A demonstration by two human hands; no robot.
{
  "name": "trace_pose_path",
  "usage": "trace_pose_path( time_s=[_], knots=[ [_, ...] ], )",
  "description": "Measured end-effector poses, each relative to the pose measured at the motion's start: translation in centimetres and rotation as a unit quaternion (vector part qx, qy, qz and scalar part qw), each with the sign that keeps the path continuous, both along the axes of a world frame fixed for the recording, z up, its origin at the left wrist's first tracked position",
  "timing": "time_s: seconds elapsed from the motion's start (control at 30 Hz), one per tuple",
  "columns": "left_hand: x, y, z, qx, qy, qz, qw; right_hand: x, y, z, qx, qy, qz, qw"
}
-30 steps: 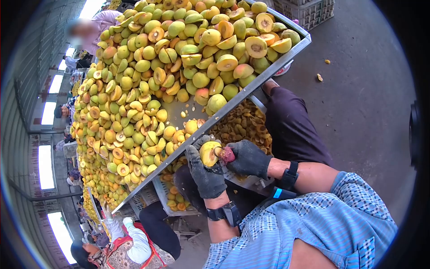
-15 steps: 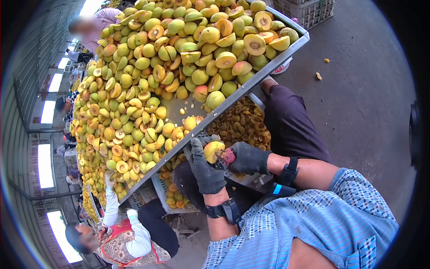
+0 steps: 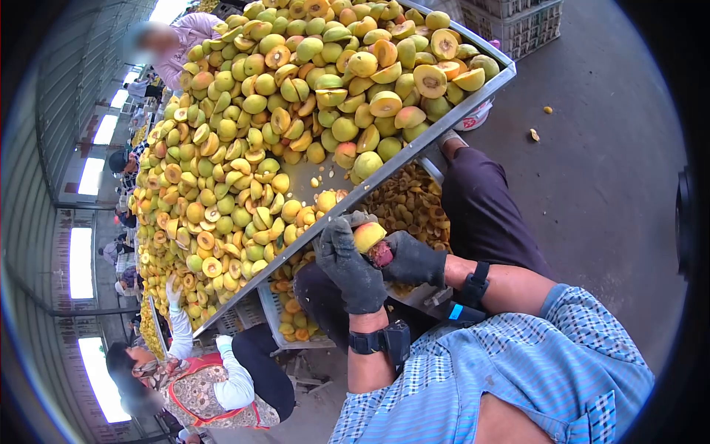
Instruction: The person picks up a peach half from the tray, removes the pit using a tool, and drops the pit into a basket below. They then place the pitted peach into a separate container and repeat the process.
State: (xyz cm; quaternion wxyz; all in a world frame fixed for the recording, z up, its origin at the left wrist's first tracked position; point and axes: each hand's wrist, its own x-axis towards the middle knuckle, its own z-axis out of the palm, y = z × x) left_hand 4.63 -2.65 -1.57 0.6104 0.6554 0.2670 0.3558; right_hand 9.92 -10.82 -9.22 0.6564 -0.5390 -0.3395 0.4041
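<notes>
My left hand [image 3: 346,265], in a dark grey glove, is closed around a yellow-green peach [image 3: 369,236]. Against the peach my right hand [image 3: 416,259], gloved alike, grips a tool with a dark reddish wrapped handle [image 3: 381,254]; its working end is hidden by the peach and fingers. Both hands are just outside the metal rim [image 3: 384,172] of a large table. Whole and halved peaches [image 3: 244,159] are heaped on that table, with a few loose stones on its bare patch.
Below the rim lie many brownish pits or scraps [image 3: 407,203]. A pale crate [image 3: 274,314] of peach pieces stands beside my knee. Stacked crates [image 3: 518,29] are at the upper right. A co-worker [image 3: 214,388] sits at the lower left, another person [image 3: 177,41] across the table.
My hands have drawn closer together around the peach, and the left fingers wrap it more. The whole view has shifted slightly. The lower-left co-worker's head has turned.
</notes>
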Motion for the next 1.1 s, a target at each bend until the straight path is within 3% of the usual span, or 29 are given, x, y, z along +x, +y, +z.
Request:
trace_pose_path(
  time_s=[0.07,0.13,0.17,0.23,0.27,0.37,0.43,0.53,0.57,0.6,0.67,0.7,0.73,0.8,0.87,0.9,0.93,1.0,1.03,1.07,1.1],
  knots=[
    [0.2,0.4,0.4,-0.048,-0.014,-0.013,0.999,0.2,-0.2,0.3,0.061,0.035,0.014,0.997],
    [0.3,0.7,0.7,-0.095,-0.032,-0.027,0.995,1.4,-1.0,1.7,-0.105,0.162,0.155,0.969],
    [0.4,1.0,0.7,-0.130,-0.039,-0.065,0.989,1.3,-0.7,1.0,-0.104,0.161,0.153,0.970],
    [0.6,1.3,0.5,-0.150,-0.028,-0.125,0.980,0.5,-0.1,-1.3,0.070,0.259,0.159,0.950],
    [0.7,1.3,0.4,-0.150,-0.029,-0.125,0.980,0.7,-0.2,-1.4,0.070,0.258,0.159,0.951],
    [0.3,1.0,0.7,-0.100,-0.040,-0.156,0.982,0.7,0.4,-2.0,0.074,0.224,0.208,0.949],
    [-0.1,0.8,1.1,-0.139,-0.012,-0.137,0.981,-0.4,2.0,-3.1,0.219,-0.045,0.036,0.974],
    [-1.1,0.1,2.8,-0.171,-0.005,-0.096,0.981,-0.8,0.8,-0.7,0.190,-0.047,0.024,0.980],
    [-1.5,0.2,3.6,-0.215,-0.016,-0.082,0.973,-1.0,1.5,-2.3,0.144,-0.168,0.029,0.975],
    [-2.2,1.1,3.9,-0.211,-0.022,-0.079,0.974,-0.7,0.7,-1.3,0.148,-0.173,0.033,0.973],
    [-4.6,4.3,3.5,-0.145,-0.033,0.020,0.989,-0.2,-1.2,0.7,-0.015,-0.269,0.062,0.961],
    [-6.5,6.6,3.0,-0.110,-0.028,0.040,0.993,-0.5,-1.5,1.1,0.032,-0.180,0.007,0.983],
    [-8.7,9.1,2.6,-0.074,-0.022,0.058,0.995,-0.3,-1.5,0.8,0.032,-0.180,0.000,0.983],
    [-12.2,12.5,3.0,0.067,0.050,0.096,0.992,0.5,-1.4,0.2,-0.216,-0.368,0.093,0.900],
    [-14.3,17.1,1.7,0.110,0.070,0.164,0.978,0.4,-1.4,-0.1,-0.156,-0.247,0.088,0.952],
    [-13.8,17.8,2.6,0.044,0.083,0.182,0.979,0.6,-1.2,0.2,-0.166,-0.186,0.085,0.965],
    [-13.0,18.6,3.3,0.075,0.094,0.144,0.982,0.7,-1.1,0.5,-0.177,-0.124,0.084,0.973],
    [-10.6,21.0,3.9,0.273,0.166,0.048,0.946,0.5,-0.7,-1.0,-0.204,-0.157,0.062,0.964],
    [-8.7,21.0,4.3,0.259,0.138,0.016,0.956,0.6,-0.3,-1.6,-0.232,-0.189,0.042,0.953],
    [-5.9,22.0,3.9,0.112,0.089,0.018,0.990,1.0,-0.3,-0.7,-0.229,-0.195,0.040,0.953],
    [-4.2,22.7,4.0,0.219,0.156,-0.005,0.963,1.4,-0.7,0.5,-0.208,-0.092,0.042,0.973]
  ],
)
